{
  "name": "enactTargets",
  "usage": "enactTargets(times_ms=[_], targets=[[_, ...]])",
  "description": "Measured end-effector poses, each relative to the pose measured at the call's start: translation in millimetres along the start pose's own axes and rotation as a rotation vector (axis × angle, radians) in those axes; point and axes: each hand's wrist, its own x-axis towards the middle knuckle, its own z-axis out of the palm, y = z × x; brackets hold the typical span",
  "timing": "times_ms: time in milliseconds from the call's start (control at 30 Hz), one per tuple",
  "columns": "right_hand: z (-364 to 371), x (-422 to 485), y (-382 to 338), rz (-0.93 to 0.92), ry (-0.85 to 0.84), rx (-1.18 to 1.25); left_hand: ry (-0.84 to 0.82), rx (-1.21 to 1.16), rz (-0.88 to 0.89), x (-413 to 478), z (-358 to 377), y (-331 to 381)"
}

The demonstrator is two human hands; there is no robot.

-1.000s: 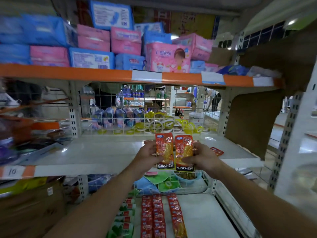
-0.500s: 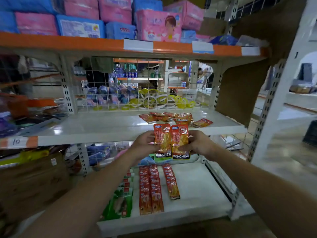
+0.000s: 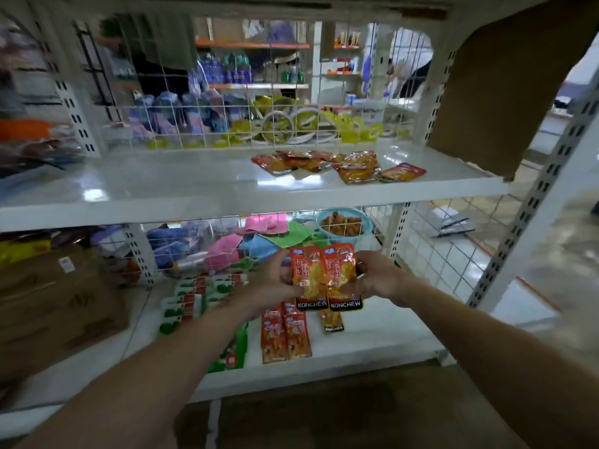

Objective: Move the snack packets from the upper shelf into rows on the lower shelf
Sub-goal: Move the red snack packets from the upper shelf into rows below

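My left hand grips one orange-red snack packet and my right hand grips a second orange-red packet. Both packets stand upright side by side, held above the lower shelf. Beneath them, rows of red snack packets lie flat on that shelf, with a single packet to their right. A loose pile of orange packets rests on the upper shelf, right of centre.
Green and white packets lie in rows left of the red ones. A cardboard box fills the lower shelf's left. Wire mesh backs both shelves, with a blue bowl and coloured packs behind. Brown cardboard hangs at upper right.
Both hands have carried the two packets down from upper-shelf level to just over the lower shelf. The view has tilted down, so the top shelf with pink and blue packs is out of frame.
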Motion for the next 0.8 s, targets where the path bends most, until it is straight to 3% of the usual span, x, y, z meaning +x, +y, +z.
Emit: enactTargets(times_ms=[433, 800], targets=[[-0.4, 128.6, 76.9, 0.075, 0.011, -0.034, -0.051, 0.039, 0.013, 111.8, 4.8, -72.8], [1.0, 194.3, 169.6, 0.299, 0.041, -0.044, -0.087, 0.032, 0.027, 175.0, 56.7, -155.8]])
